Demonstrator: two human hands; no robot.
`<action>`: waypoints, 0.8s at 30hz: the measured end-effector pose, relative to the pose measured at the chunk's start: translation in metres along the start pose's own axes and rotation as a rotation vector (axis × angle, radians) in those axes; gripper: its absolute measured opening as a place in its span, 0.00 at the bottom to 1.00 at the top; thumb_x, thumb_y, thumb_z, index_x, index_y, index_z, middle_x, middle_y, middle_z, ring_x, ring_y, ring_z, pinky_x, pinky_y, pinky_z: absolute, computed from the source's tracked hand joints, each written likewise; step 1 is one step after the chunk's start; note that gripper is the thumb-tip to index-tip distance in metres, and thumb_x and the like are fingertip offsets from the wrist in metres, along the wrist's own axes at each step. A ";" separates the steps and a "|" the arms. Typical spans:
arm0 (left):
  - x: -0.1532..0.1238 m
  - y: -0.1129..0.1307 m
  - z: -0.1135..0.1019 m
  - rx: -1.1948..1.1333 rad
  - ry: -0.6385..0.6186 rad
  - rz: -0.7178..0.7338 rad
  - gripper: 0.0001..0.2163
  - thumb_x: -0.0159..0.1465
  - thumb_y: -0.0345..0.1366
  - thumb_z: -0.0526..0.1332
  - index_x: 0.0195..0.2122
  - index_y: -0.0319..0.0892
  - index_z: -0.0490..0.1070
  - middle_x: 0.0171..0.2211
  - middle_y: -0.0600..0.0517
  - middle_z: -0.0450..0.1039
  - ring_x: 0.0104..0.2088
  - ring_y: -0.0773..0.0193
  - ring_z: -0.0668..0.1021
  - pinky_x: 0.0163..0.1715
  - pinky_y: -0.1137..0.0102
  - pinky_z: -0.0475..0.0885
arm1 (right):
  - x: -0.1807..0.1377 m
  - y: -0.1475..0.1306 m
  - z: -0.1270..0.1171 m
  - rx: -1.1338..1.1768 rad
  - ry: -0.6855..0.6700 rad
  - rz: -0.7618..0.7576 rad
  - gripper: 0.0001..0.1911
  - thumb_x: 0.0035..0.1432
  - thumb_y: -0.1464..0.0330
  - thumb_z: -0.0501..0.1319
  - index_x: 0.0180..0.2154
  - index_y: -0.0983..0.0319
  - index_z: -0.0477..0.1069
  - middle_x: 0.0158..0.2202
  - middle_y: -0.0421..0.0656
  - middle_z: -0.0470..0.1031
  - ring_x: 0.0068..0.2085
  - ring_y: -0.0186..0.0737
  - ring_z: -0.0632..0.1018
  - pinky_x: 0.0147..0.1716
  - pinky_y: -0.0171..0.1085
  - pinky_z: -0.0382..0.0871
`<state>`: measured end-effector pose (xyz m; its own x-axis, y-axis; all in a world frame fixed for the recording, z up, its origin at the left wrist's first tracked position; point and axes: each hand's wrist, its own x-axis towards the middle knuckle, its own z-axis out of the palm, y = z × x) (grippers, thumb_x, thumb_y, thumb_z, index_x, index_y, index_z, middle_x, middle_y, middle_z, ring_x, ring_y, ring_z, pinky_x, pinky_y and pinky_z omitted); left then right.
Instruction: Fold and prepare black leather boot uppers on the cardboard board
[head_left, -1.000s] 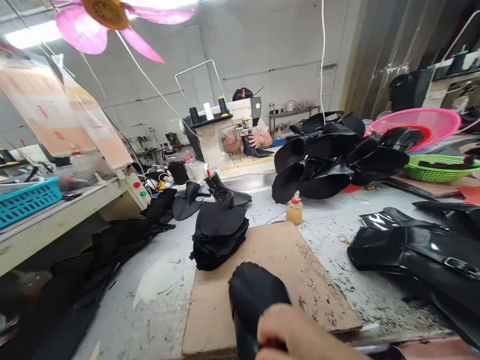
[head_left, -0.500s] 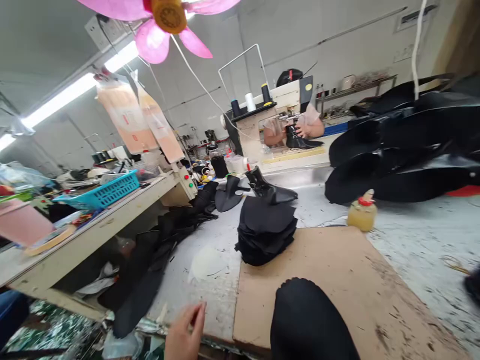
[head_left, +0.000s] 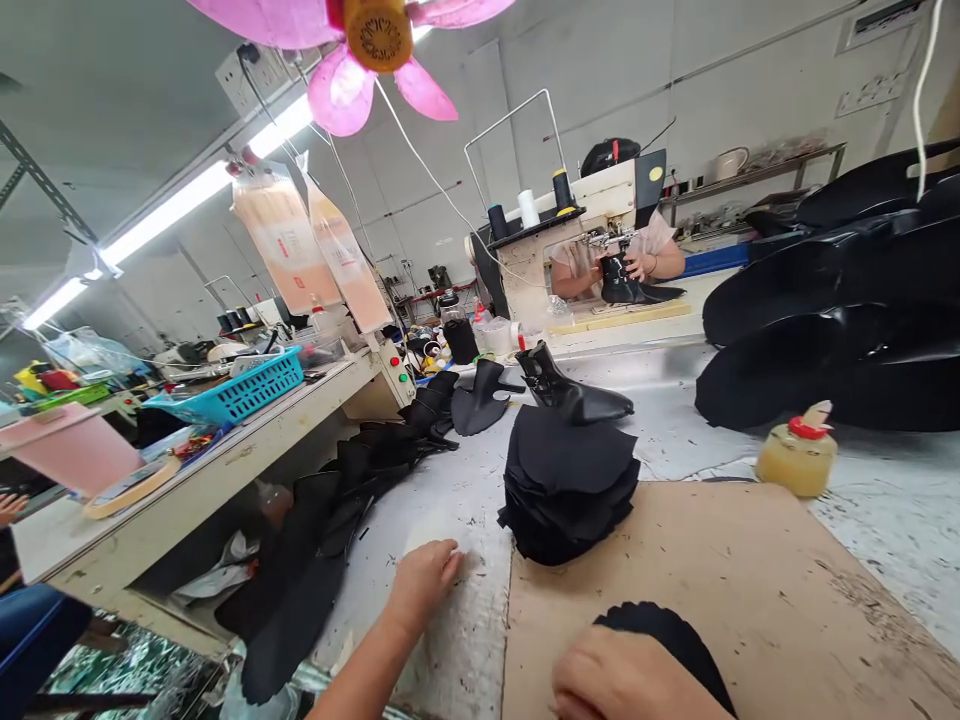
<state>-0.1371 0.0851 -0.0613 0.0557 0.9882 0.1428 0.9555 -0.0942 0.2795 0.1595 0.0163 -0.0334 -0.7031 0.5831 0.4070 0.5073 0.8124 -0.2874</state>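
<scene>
My left hand (head_left: 431, 578) hovers over the pale tabletop, left of the board's edge, with its fingers curled together and nothing visible in them. Low in the view, my right hand (head_left: 619, 675) bends over a black piece with a scalloped edge (head_left: 679, 632). Its fingers are closed, and whatever they may hold is hidden underneath. That black piece lies on the tan board (head_left: 720, 560). Just beyond my hands sits a stack of black cut pieces (head_left: 570, 480), with a black shoe upper (head_left: 577, 393) behind it.
A jar of yellowish liquid with a red lid (head_left: 796, 455) stands at the board's far right corner. Large black pieces (head_left: 817, 350) are heaped at right. More black pieces (head_left: 307, 560) trail along the left edge. Across, a co-worker's hands (head_left: 637, 265) hold a black boot at a sewing machine.
My left hand has moved up and right over the table, its fingers closer together. My right hand has come into view over the scalloped black piece. The camera view has shifted slightly.
</scene>
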 end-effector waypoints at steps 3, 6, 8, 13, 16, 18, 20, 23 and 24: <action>-0.002 -0.010 -0.004 -0.046 0.145 -0.104 0.16 0.66 0.42 0.52 0.46 0.42 0.73 0.50 0.44 0.75 0.52 0.54 0.76 0.55 0.60 0.68 | 0.052 0.003 0.011 -0.088 -0.068 -0.026 0.07 0.58 0.74 0.59 0.29 0.61 0.71 0.29 0.40 0.78 0.30 0.38 0.78 0.28 0.33 0.67; -0.011 -0.020 0.003 -0.092 0.250 -0.223 0.23 0.63 0.44 0.52 0.54 0.34 0.68 0.59 0.36 0.67 0.60 0.47 0.68 0.60 0.54 0.63 | 0.106 0.001 0.036 -0.110 -0.105 -0.094 0.06 0.55 0.76 0.61 0.36 0.65 0.74 0.36 0.46 0.79 0.37 0.43 0.79 0.36 0.37 0.72; -0.020 -0.024 0.013 -0.133 0.275 -0.278 0.24 0.62 0.43 0.53 0.55 0.33 0.66 0.59 0.35 0.66 0.61 0.45 0.67 0.59 0.51 0.63 | 0.132 -0.002 0.055 -0.128 -0.108 -0.120 0.16 0.56 0.75 0.61 0.48 0.68 0.71 0.49 0.53 0.76 0.49 0.48 0.76 0.47 0.41 0.71; -0.042 -0.030 0.030 -0.253 0.320 -0.343 0.23 0.64 0.39 0.49 0.58 0.35 0.64 0.58 0.40 0.68 0.59 0.52 0.70 0.58 0.56 0.66 | 0.154 -0.008 0.096 -0.188 -0.195 -0.079 0.21 0.63 0.68 0.60 0.56 0.67 0.65 0.59 0.54 0.66 0.59 0.52 0.68 0.55 0.52 0.66; -0.045 -0.032 0.032 -0.313 0.352 -0.372 0.22 0.66 0.36 0.46 0.59 0.36 0.62 0.57 0.40 0.69 0.58 0.55 0.71 0.58 0.57 0.67 | 0.161 -0.006 0.110 -0.224 -0.300 -0.042 0.15 0.64 0.66 0.60 0.51 0.64 0.69 0.53 0.47 0.72 0.52 0.47 0.75 0.50 0.52 0.70; -0.044 -0.034 0.033 -0.344 0.376 -0.387 0.23 0.66 0.34 0.43 0.60 0.34 0.60 0.57 0.39 0.69 0.58 0.56 0.71 0.59 0.57 0.66 | 0.169 -0.002 0.113 -0.230 -0.366 -0.033 0.13 0.64 0.66 0.61 0.49 0.64 0.70 0.49 0.46 0.74 0.47 0.44 0.77 0.46 0.48 0.73; -0.042 -0.036 0.035 -0.368 0.399 -0.398 0.23 0.67 0.33 0.42 0.61 0.32 0.57 0.58 0.37 0.68 0.59 0.57 0.70 0.59 0.58 0.66 | 0.177 0.001 0.113 -0.223 -0.416 -0.030 0.12 0.64 0.66 0.61 0.47 0.65 0.70 0.45 0.45 0.75 0.43 0.42 0.78 0.42 0.45 0.75; -0.041 -0.039 0.037 -0.392 0.430 -0.416 0.23 0.66 0.31 0.42 0.62 0.33 0.55 0.60 0.37 0.65 0.58 0.57 0.72 0.58 0.59 0.67 | 0.186 0.003 0.111 -0.214 -0.456 -0.016 0.12 0.65 0.65 0.60 0.48 0.65 0.70 0.45 0.45 0.75 0.41 0.40 0.78 0.40 0.43 0.75; -0.041 -0.040 0.038 -0.398 0.438 -0.422 0.23 0.66 0.31 0.42 0.62 0.33 0.55 0.60 0.37 0.66 0.57 0.57 0.73 0.58 0.59 0.68 | 0.188 0.003 0.110 -0.211 -0.470 -0.018 0.12 0.65 0.65 0.60 0.48 0.64 0.70 0.45 0.45 0.75 0.41 0.40 0.78 0.39 0.43 0.76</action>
<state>-0.1667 0.0527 -0.1145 -0.4954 0.8188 0.2901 0.6875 0.1655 0.7070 -0.0261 0.1287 -0.0536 -0.8358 0.5477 -0.0379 0.5489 0.8318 -0.0829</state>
